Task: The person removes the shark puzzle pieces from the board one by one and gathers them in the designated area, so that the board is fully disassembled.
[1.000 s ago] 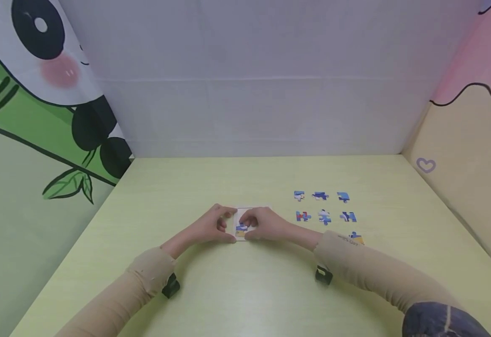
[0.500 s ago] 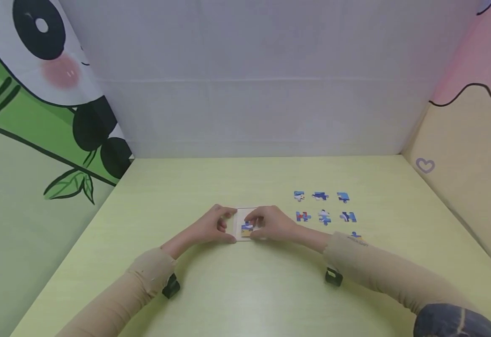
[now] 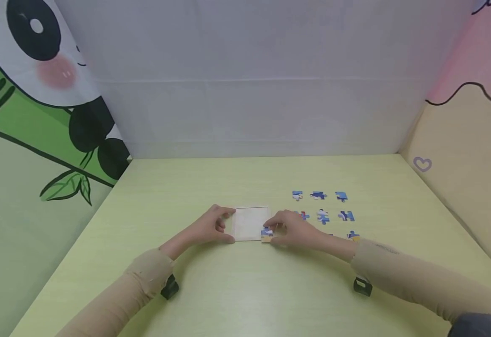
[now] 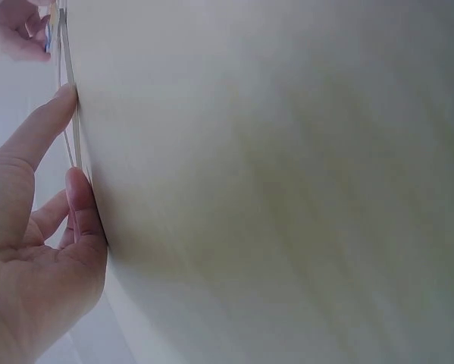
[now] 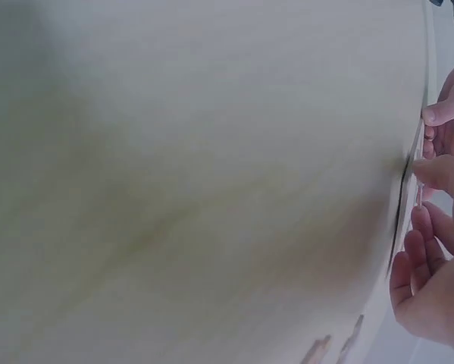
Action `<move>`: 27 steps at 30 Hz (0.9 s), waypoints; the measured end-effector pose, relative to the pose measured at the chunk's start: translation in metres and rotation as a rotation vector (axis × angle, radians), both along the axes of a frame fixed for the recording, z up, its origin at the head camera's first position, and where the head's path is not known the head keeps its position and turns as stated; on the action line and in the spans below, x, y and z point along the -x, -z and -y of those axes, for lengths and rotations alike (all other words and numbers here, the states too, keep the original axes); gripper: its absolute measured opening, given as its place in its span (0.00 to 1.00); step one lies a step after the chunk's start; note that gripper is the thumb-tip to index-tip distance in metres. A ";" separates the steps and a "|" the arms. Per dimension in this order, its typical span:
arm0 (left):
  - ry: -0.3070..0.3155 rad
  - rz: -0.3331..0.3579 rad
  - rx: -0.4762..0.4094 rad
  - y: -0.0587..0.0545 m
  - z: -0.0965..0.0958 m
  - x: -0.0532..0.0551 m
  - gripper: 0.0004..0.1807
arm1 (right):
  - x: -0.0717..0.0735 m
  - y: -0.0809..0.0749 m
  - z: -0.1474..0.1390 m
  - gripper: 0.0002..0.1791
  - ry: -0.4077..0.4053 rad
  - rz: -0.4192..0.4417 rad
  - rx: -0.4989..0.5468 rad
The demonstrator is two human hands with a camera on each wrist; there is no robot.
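Note:
A small square white puzzle tray [image 3: 249, 217] lies flat on the table. At its left side, my left hand [image 3: 209, 226] holds it, the thumb near the front corner and a forefinger near the back corner; the left wrist view shows the thumb [image 4: 52, 121] against the tray's edge. With thumb and fingers my right hand [image 3: 297, 230] pinches a blue and yellow jigsaw piece [image 3: 267, 235] over the tray's front right corner. In the right wrist view the right hand [image 5: 443, 250] is partly cut off by the frame edge, and the piece is hard to make out.
Several loose jigsaw pieces lie in rows to the right, among them a dark blue piece [image 3: 318, 195] and a blue and yellow one [image 3: 353, 235]. The right hand and forearm partly cover some. A pale wall [image 3: 249, 117] stands behind the table [image 3: 245, 290].
My right hand has slid the pinched jigsaw piece rightward, from the tray's left part to its front right corner. My left hand stays at the tray's left side.

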State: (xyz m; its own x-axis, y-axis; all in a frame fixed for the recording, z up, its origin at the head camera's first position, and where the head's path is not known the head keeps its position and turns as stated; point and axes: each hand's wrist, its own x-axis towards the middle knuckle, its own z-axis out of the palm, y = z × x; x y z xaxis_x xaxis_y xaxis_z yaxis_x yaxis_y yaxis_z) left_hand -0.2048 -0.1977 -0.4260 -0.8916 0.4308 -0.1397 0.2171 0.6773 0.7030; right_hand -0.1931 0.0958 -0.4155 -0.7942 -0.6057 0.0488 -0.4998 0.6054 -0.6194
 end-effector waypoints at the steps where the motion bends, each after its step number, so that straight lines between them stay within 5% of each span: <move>1: 0.001 0.000 -0.004 0.000 0.000 0.000 0.46 | -0.002 0.001 -0.003 0.20 0.004 -0.004 -0.004; 11: 0.007 -0.010 -0.010 0.004 0.002 0.003 0.46 | -0.010 0.012 -0.035 0.20 0.046 -0.069 -0.059; 21: 0.004 -0.005 -0.011 0.004 0.001 0.004 0.46 | -0.006 0.011 -0.063 0.19 0.006 -0.183 -0.148; 27: -0.001 -0.005 -0.008 0.004 0.000 0.005 0.46 | -0.004 0.009 -0.073 0.19 -0.006 -0.168 -0.168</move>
